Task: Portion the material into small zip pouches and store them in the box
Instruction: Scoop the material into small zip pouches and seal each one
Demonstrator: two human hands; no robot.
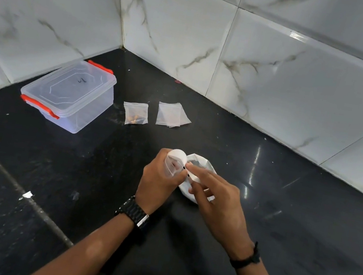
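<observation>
My left hand [157, 181] grips a small clear zip pouch [169, 166] upright above the black counter. My right hand [213, 197] pinches the handle of a white spoon [179, 154], and the spoon's bowl sits at the pouch mouth. Just behind both hands stands an open white bag [202, 162] with dark material inside. One pouch holding brownish pieces [135, 114] lies flat further back. A small stack of empty pouches [171, 115] lies to its right. The clear plastic box [71, 93] with red latches stands at the back left, lid on.
The black counter [304, 228] meets marble-patterned tile walls [281, 70] in a corner at the back. A few white scraps [27, 195] lie on the counter at the left, near a seam line running diagonally.
</observation>
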